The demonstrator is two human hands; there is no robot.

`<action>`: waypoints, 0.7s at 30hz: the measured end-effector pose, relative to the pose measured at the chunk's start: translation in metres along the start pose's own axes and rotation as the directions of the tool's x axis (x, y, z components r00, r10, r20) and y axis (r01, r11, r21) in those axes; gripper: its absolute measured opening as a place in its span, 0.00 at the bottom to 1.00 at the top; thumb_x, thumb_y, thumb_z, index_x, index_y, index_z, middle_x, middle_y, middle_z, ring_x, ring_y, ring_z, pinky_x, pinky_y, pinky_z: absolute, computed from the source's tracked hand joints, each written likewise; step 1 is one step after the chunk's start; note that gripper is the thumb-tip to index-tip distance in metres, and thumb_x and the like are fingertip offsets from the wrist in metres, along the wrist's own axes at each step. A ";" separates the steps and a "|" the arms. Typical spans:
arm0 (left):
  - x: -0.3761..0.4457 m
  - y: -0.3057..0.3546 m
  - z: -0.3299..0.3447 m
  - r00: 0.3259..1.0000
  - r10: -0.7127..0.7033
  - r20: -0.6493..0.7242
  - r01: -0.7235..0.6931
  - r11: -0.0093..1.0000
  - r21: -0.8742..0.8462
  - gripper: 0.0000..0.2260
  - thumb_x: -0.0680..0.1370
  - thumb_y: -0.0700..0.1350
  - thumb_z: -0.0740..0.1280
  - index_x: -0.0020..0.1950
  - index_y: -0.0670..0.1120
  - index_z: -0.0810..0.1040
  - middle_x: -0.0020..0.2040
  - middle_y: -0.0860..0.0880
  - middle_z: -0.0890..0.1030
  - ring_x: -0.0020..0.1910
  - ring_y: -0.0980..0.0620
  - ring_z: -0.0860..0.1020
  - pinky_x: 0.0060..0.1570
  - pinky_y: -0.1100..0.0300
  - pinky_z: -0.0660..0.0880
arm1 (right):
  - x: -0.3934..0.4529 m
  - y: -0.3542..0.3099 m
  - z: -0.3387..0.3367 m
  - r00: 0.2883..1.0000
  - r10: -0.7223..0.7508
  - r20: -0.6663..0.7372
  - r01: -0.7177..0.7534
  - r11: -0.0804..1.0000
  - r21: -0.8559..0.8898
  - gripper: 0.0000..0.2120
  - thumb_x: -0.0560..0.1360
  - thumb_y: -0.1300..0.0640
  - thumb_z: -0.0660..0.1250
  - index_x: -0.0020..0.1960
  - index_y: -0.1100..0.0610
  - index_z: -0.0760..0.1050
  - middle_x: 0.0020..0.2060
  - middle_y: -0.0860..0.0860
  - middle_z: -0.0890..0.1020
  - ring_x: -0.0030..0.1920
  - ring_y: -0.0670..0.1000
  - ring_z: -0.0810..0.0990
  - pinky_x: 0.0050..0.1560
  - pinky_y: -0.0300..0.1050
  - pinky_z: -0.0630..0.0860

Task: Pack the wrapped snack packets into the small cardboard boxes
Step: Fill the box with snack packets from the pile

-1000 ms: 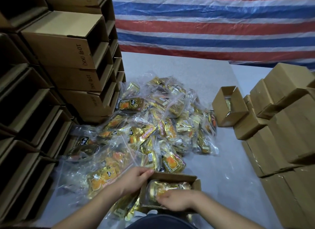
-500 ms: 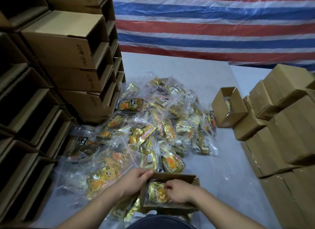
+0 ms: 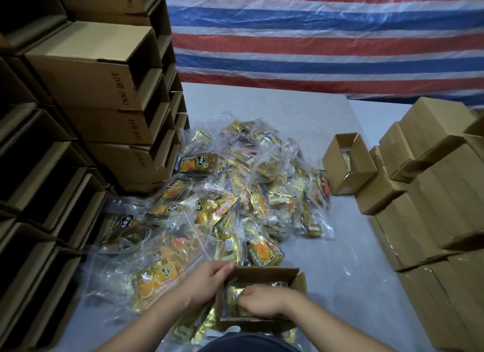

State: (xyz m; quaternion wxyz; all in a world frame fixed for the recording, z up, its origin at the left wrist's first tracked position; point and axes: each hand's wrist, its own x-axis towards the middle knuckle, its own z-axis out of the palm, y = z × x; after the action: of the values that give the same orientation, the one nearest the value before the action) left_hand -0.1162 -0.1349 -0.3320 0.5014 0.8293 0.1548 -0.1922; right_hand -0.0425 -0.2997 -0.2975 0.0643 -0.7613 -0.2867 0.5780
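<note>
Left hand [image 3: 209,281] grips the far-left corner of the small open brown cardboard box [image 3: 264,273], steadying it | right hand [image 3: 258,300], fingers curled, presses a gold-foil snack packet [image 3: 234,293] down inside | heap of clear-wrapped gold packets [image 3: 235,194] lies just beyond, within reach.

Left hand [image 3: 209,279] extended, right hand [image 3: 264,300] seemingly with curled fingers.

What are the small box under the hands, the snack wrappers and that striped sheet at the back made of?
Small box: plain brown corrugated cardboard, matte; fluting shows along its cut edge. Snack wrappers: shiny gold foil, apparently inside clear glossy plastic bags. Striped sheet: probably woven plastic tarpaulin, with a sheen and creases.
</note>
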 end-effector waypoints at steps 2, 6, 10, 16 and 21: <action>0.000 -0.003 0.000 1.000 -0.005 0.008 0.005 1.000 0.000 0.15 0.82 0.58 0.58 0.45 0.56 0.81 0.33 0.55 0.77 0.32 0.61 0.73 0.36 0.64 0.69 | -0.006 0.008 -0.006 0.998 -0.015 -0.062 0.019 0.998 0.056 0.14 0.80 0.49 0.53 0.48 0.54 0.75 0.48 0.53 0.78 0.47 0.53 0.75 0.49 0.49 0.72; -0.003 -0.004 0.004 1.000 -0.021 0.001 0.021 0.997 0.068 0.13 0.82 0.61 0.56 0.49 0.61 0.79 0.38 0.57 0.80 0.35 0.63 0.75 0.38 0.66 0.70 | -0.019 0.028 -0.012 0.980 0.067 -0.185 -0.047 0.993 0.107 0.15 0.80 0.47 0.54 0.54 0.53 0.76 0.47 0.50 0.79 0.45 0.51 0.80 0.42 0.45 0.74; -0.004 0.001 0.009 0.997 -0.064 -0.031 0.065 0.997 0.038 0.14 0.82 0.61 0.55 0.62 0.61 0.76 0.52 0.59 0.80 0.51 0.62 0.77 0.48 0.64 0.70 | -0.016 0.035 -0.003 0.976 0.160 -0.148 -0.165 0.986 -0.024 0.29 0.82 0.43 0.52 0.76 0.60 0.63 0.74 0.55 0.63 0.69 0.57 0.70 0.67 0.49 0.67; -0.008 0.006 0.016 0.988 -0.126 -0.084 0.122 0.991 -0.052 0.16 0.82 0.60 0.56 0.61 0.56 0.77 0.43 0.55 0.80 0.43 0.59 0.79 0.42 0.61 0.73 | -0.032 0.036 0.001 0.846 0.005 -0.533 -0.012 1.000 -0.009 0.14 0.81 0.47 0.58 0.45 0.52 0.78 0.40 0.49 0.81 0.39 0.47 0.80 0.38 0.42 0.75; -0.017 0.011 0.017 0.981 -0.164 -0.100 0.162 0.986 -0.030 0.19 0.81 0.62 0.56 0.65 0.53 0.74 0.50 0.57 0.79 0.49 0.61 0.77 0.50 0.60 0.73 | -0.045 0.060 -0.005 0.522 -0.074 -0.850 0.001 0.996 -0.086 0.16 0.78 0.51 0.64 0.65 0.50 0.72 0.55 0.47 0.75 0.54 0.47 0.76 0.55 0.43 0.74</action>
State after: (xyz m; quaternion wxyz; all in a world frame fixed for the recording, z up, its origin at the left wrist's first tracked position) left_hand -0.1288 -0.1555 -0.3229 0.4841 0.8172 0.2498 -0.1883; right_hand -0.0239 -0.3708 -0.2840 0.1801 -0.9421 -0.2563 0.1197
